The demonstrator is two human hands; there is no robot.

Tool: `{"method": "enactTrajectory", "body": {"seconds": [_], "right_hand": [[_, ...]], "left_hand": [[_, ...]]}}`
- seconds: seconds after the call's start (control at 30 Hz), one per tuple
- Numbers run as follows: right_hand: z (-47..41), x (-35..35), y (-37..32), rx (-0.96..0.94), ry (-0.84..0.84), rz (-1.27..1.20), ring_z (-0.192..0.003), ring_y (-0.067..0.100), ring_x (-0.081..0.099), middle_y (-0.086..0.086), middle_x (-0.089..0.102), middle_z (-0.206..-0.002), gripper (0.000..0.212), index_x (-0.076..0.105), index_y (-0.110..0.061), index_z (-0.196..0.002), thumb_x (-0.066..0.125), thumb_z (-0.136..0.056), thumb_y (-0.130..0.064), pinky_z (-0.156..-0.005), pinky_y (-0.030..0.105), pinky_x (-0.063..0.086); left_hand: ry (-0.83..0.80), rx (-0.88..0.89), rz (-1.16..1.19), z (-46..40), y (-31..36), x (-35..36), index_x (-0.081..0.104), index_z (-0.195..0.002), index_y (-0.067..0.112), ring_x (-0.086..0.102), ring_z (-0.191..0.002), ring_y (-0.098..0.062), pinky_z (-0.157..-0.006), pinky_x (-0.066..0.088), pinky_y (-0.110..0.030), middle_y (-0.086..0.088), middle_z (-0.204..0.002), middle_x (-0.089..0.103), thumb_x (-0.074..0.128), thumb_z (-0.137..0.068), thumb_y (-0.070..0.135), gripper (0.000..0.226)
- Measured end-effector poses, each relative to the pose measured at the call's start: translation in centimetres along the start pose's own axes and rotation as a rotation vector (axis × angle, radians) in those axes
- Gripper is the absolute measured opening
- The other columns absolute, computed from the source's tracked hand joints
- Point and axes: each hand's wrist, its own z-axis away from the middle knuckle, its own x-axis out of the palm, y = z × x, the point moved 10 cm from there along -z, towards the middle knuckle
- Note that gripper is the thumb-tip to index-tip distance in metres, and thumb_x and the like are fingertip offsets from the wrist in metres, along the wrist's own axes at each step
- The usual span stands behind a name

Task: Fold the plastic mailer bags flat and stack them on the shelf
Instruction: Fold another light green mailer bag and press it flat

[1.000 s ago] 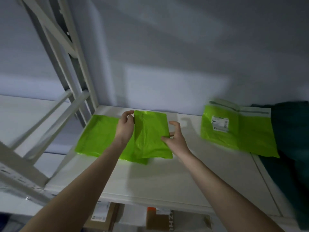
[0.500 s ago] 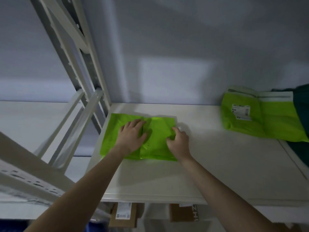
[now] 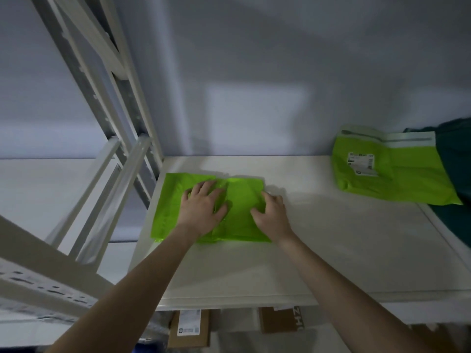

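Left hand (image 3: 204, 208) was flat on the folded green mailer bag (image 3: 239, 200), fingers spread and straight, palm pressing the plastic down onto the white shelf (image 3: 331, 250). Right hand (image 3: 271, 216) sat at the bag's right edge, and its fingers were bent a bit over that edge, thumb on top of the green plastic. Honestly couldn't tell if it was actually pinching the edge or just pushing on it, the fingertips were half tucked out of view.

The bag itself lay at the left end of the shelf, close to the back wall, with one layer folded over the other so you could see a crease running down the middle between the two hands. Left part of it stuck out past the left hand toward the metal upright (image 3: 122, 110).

Further right, well apart from the hands, a second green mailer (image 3: 397, 179) was lying on the same shelf with a white shipping label (image 3: 361, 163) on it and a pale flap along its far edge. Right beside that, touching it, was some dark green fabric thing (image 3: 456, 174).

Under the shelf there were a couple of cardboard boxes (image 3: 190, 327), one with a label.
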Motion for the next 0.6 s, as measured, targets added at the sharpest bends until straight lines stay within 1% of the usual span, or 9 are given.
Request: {"method": "enactTrajectory", "body": {"seconds": [0.13,0.2,0.27,0.47,0.6], "right_hand": [[-0.3,-1.4,0.1,-0.013,0.029,-0.023,-0.128,0.033,0.034,0.017,0.041,-0.129,0.056,0.04,-0.011,-0.138,0.058,-0.087,-0.026,-0.105,0.038,0.031],[-0.5,-2.6,0.4,-0.009,0.05,-0.037,-0.129,0.032,0.033,0.016,0.038,-0.133,0.056,0.04,-0.011,-0.138,0.058,-0.087,-0.025,-0.106,0.037,0.029],[-0.8,-3.8,0.8,-0.01,0.061,-0.041,-0.131,0.031,0.031,0.014,0.035,-0.136,0.058,0.038,-0.011,-0.139,0.058,-0.087,-0.027,-0.107,0.036,0.028],[-1.6,-9.6,3.3,0.01,0.137,-0.038,-0.134,0.029,0.03,0.012,0.032,-0.14,0.057,0.037,-0.014,-0.141,0.055,-0.089,-0.029,-0.107,0.036,0.029],[-1.6,-14.3,5.6,0.017,0.195,-0.057,-0.133,0.026,0.032,0.01,0.036,-0.14,0.055,0.04,-0.014,-0.139,0.056,-0.088,-0.028,-0.105,0.034,0.03]], "left_hand": [[0.043,0.008,0.02,-0.7,1.1,-1.2,0.043,-0.137,0.029,0.021,-0.14,-0.016,-0.111,0.018,-0.042,0.006,-0.15,0.029,0.044,-0.09,0.047,0.05],[0.068,0.016,0.037,-1.1,1.9,-1.7,0.045,-0.135,0.027,0.023,-0.139,-0.015,-0.111,0.019,-0.042,0.006,-0.15,0.031,0.042,-0.09,0.048,0.05],[0.077,0.024,0.056,-1.4,3.0,-2.0,0.045,-0.135,0.027,0.023,-0.139,-0.015,-0.111,0.019,-0.042,0.006,-0.149,0.032,0.045,-0.09,0.045,0.048],[0.103,0.039,0.1,-2.6,8.0,-2.6,0.045,-0.134,0.029,0.022,-0.139,-0.015,-0.111,0.018,-0.04,0.006,-0.149,0.031,0.049,-0.09,0.042,0.046],[0.129,0.06,0.13,-3.7,12.5,-3.0,0.046,-0.134,0.028,0.023,-0.139,-0.015,-0.111,0.016,-0.038,0.005,-0.149,0.032,0.048,-0.091,0.041,0.045]]}}
